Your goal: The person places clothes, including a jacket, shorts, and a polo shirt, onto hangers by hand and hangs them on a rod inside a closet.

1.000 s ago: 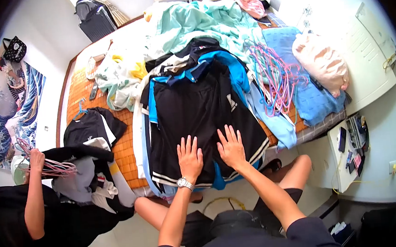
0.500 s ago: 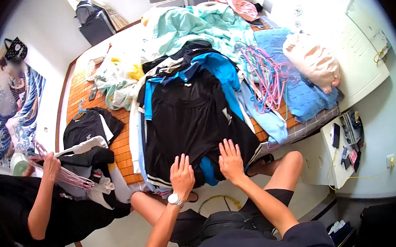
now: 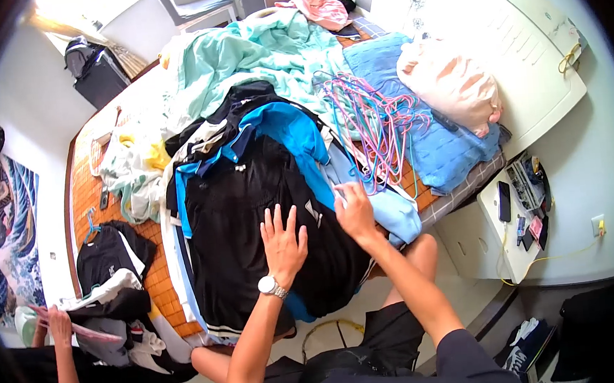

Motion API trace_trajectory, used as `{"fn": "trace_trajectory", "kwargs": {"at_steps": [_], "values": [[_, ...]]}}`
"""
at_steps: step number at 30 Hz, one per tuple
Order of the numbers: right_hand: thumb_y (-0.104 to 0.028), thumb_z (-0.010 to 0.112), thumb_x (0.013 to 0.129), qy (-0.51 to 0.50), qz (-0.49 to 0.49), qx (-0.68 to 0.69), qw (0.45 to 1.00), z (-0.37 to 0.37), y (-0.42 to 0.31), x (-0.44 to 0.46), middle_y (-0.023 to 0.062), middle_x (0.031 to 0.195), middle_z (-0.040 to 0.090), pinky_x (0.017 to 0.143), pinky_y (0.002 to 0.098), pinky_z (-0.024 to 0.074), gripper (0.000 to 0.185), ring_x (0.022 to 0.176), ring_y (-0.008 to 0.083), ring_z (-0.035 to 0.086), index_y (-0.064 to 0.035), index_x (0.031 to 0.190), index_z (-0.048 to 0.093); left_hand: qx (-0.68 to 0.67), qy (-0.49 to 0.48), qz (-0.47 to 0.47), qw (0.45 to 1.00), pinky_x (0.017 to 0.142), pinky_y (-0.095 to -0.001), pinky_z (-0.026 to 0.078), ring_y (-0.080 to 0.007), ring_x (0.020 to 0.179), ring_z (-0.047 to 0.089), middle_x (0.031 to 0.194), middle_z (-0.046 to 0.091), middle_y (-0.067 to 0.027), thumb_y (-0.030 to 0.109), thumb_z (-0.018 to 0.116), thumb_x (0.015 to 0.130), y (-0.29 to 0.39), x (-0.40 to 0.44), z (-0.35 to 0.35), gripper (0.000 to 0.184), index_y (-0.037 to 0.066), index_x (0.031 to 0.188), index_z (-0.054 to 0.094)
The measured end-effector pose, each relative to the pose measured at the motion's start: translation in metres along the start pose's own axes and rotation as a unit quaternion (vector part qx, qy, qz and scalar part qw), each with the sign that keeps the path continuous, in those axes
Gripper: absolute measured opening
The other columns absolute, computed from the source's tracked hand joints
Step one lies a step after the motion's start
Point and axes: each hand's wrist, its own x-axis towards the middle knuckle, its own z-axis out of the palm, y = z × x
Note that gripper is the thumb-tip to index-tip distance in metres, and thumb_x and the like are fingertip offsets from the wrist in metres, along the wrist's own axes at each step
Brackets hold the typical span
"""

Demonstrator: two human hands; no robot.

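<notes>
Your left hand (image 3: 284,243) lies flat over the black shorts (image 3: 228,232), palm down, fingers long and spread, gripping nothing. A silver watch (image 3: 267,285) sits on that wrist. Your right hand (image 3: 355,215) is by the side edge of the shorts, just beyond a small white mark on the cloth, with its fingers bent and thumb drawn in; from this angle you cannot tell whether the fingertips pinch any fabric.

The shorts are on top of a pile of clothes at the near side of the bed (image 3: 457,199), right in front of you, waistband away from you and white-striped hem toward you. Under them you have a bright blue shirt (image 3: 290,132) with a dark collar, its sleeves showing on both sides. A pale blue garment (image 3: 396,215) sticks out of the pile beyond your right hand.

Farther to the right, a tangle of pink and blue hangers (image 3: 378,140) lies against a folded blue blanket (image 3: 454,163), which has a pale pink bundle (image 3: 449,85) on it. A mint-green blanket (image 3: 262,63) is heaped behind the pile. On your left, a black shirt (image 3: 109,256) lies on the woven mat (image 3: 85,200), and nearer, another person's hand (image 3: 61,324) grips pink hangers (image 3: 93,334).
</notes>
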Motion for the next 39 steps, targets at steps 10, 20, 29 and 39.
{"fn": "trace_trajectory", "kwargs": {"at_steps": [10,20,29,39], "values": [[-0.024,0.070,0.085,0.089,0.069,-0.340,0.934,-0.025,0.106,0.065,0.0206,0.128,0.054,0.100,0.0530,0.0424,0.053,0.123,0.0394,0.049,-0.0064,0.134,0.058,0.044,-0.038,0.000,0.998,0.122,-0.0547,0.017,-0.0403,0.150,0.023,0.157,0.038,-0.0183,0.032,0.054,0.097,-0.011,-0.018,0.029,0.050,0.007,0.140,0.056],[-0.015,0.075,0.077,0.088,0.151,-0.098,0.980,-0.065,0.111,0.047,0.0156,0.105,0.059,0.086,0.0439,0.0468,0.047,0.098,0.0327,0.057,-0.0066,0.120,0.059,0.041,-0.062,-0.019,0.997,0.122,-0.0550,0.015,-0.0403,0.151,0.021,0.158,0.036,-0.0187,0.032,0.053,0.098,0.007,-0.042,0.018,0.051,0.008,0.143,0.053],[-0.011,0.080,0.070,0.074,0.240,0.055,0.966,-0.115,0.085,0.004,0.0056,0.091,0.057,0.063,0.0279,0.0491,0.064,0.068,0.0121,0.058,-0.0054,0.130,0.056,-0.103,0.015,-0.035,0.994,0.116,-0.0482,0.030,-0.0357,0.138,0.044,0.141,0.058,-0.0146,0.019,0.056,0.096,-0.015,-0.044,0.018,0.035,0.005,0.127,0.065],[-0.006,0.076,0.077,0.165,0.205,0.230,0.937,-0.077,0.068,-0.020,0.0019,0.095,0.051,0.058,0.0235,0.0463,0.047,0.066,0.0069,0.053,-0.0058,0.121,0.058,-0.067,0.063,-0.016,0.996,0.115,-0.0488,0.032,-0.0359,0.135,0.047,0.136,0.061,-0.0153,0.019,0.057,0.095,-0.011,-0.046,0.024,0.030,0.004,0.118,0.069]]}}
